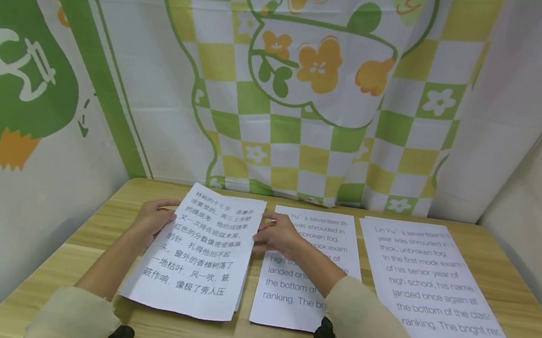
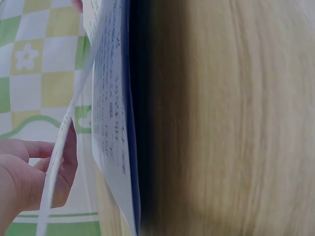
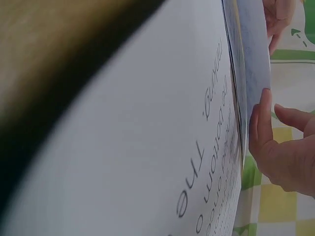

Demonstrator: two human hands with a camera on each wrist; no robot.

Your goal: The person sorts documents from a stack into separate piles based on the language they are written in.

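A white sheet of paper (image 1: 192,260) printed with Chinese characters is raised and tilted over the left pile. My left hand (image 1: 151,221) pinches its left edge; in the left wrist view the sheet runs between the thumb and fingers of that hand (image 2: 24,179). My right hand (image 1: 282,236) is at the right edge. In the right wrist view its fingertips touch the sheet (image 3: 256,54), while the thumb of this hand (image 3: 288,157) stands apart from the paper. Beneath the raised sheet lies more printed paper (image 2: 110,132), mostly hidden in the head view.
A middle sheet (image 1: 281,308) with English text lies partly under my right forearm. Farther right is another English-printed pile (image 1: 435,302), with offset edges at its top. The wooden table (image 1: 96,228) meets a patterned curtain (image 1: 292,155) at the back.
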